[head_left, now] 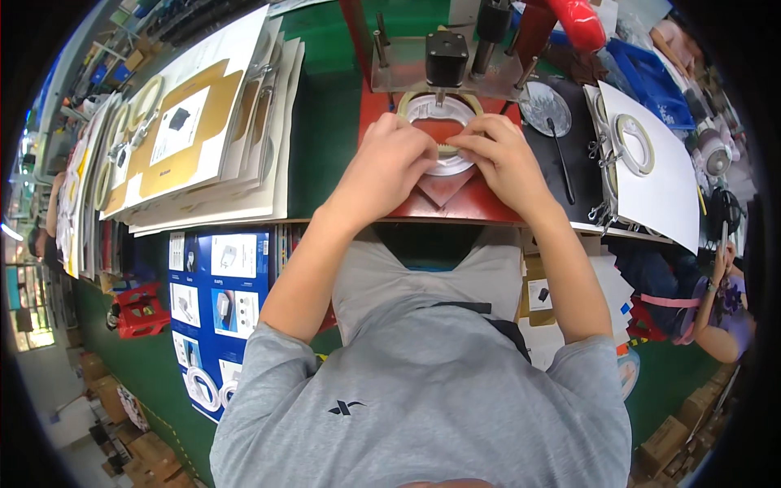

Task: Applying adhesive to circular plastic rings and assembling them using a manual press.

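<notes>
A white ring (pixel 449 168) with a pale yellowish edge lies on the red base plate (pixel 488 205) of a bench press. My left hand (pixel 392 161) is closed at the ring's left side, fingertips bent inward. From the right, my right hand (pixel 500 153) reaches in with thumb and fingers pinched. Between the fingertips shows a small yellowish strip (pixel 446 149) with a toothed edge; fingers cover most of it, and its kind is unclear. Just beyond my hands, the press's black block (pixel 446 58) with a metal tip stands over the ring's far part.
Tall stacks of printed boards (pixel 203 122) stand at left. A round dish (pixel 545 107) with a black-handled brush (pixel 561 163) sits at right, beside white boards (pixel 651 163) carrying a ring. Beyond are a red-wrapped handle (pixel 579 24) and a blue tray (pixel 651 81). Another person's arm (pixel 716 285) shows far right.
</notes>
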Demonstrator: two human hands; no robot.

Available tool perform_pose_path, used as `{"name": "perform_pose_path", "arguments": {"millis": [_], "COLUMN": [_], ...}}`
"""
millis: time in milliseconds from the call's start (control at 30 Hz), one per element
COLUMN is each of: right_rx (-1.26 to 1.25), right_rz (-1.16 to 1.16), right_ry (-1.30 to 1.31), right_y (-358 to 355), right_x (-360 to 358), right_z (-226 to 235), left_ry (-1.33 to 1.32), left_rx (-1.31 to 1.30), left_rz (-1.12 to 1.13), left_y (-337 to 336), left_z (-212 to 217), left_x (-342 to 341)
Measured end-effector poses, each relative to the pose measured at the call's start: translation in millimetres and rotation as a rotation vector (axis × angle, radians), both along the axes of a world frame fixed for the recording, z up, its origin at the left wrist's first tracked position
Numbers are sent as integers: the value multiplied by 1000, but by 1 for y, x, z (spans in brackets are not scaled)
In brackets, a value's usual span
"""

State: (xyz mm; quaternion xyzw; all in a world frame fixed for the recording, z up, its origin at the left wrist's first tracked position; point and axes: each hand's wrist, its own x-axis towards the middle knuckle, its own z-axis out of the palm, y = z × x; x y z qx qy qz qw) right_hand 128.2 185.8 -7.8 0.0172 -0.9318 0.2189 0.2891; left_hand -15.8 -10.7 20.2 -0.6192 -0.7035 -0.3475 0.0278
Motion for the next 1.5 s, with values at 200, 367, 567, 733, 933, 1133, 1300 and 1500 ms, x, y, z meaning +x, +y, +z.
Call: {"name": "perform_pose_path", "arguments": {"millis": [200, 367, 567, 733, 933, 1133, 1300, 1500], "right_rx": [50, -5, -29, -13, 0, 2, -14, 18], "right_rz": [-38, -96, -137, -134, -115, -79, -56, -44], "right_ry": [21, 79, 82, 89, 55, 25, 10, -5], "right_y": [-8, -23, -26, -25, -21, -20, -21, -22], "right_x": [-1, -7, -9, -8, -9, -7, -7, -8], "right_z": [-1, -3, -7, -9, -5, 0, 4, 7], "left_ry": [-87, -87, -127, -120, -128, 39, 181, -8], "left_rx": [-26, -32, -60, -90, -87, 12, 26, 60], "left_rz": [-16, 3, 24, -18, -51, -7, 85, 114], "left_y": [-9, -14, -14, -12, -11, -19, -31, -33], "left_z": [6, -1, -6, -11, -12, -17, -22, -22], "left_x": [-4, -5, -16, -18, -25, -9, 9, 11]}}
